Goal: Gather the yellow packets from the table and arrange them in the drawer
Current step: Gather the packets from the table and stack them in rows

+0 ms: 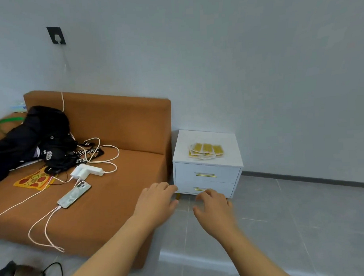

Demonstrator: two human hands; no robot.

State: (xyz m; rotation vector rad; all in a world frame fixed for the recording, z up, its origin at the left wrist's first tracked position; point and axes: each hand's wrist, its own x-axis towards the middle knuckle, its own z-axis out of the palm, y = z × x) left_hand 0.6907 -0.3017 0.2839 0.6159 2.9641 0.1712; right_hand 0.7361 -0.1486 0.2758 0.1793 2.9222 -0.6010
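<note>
Packets (206, 151) piled loose on table (231, 156); drawers (207, 174) closed. Left hand (156, 200), right hand (214, 207) empty, fingers apart, apparently short of handles. Risk: hasty sweep scatters packets.

Counter (229, 159): small white two-drawer unit on the grey tiled floor (303, 216), with the orange sofa (121, 202) just beside it at 9 o'clock.
Counter top: yellow packets (206, 151), an overlapping cluster near the middle.
Sofa seat: black bag (42, 130), white charger (86, 171), phone (74, 195), white cables (107, 152).

Packets (206, 150) on nightstand (229, 148), right of sofa (118, 123); both hands (156, 202) in front.
</note>
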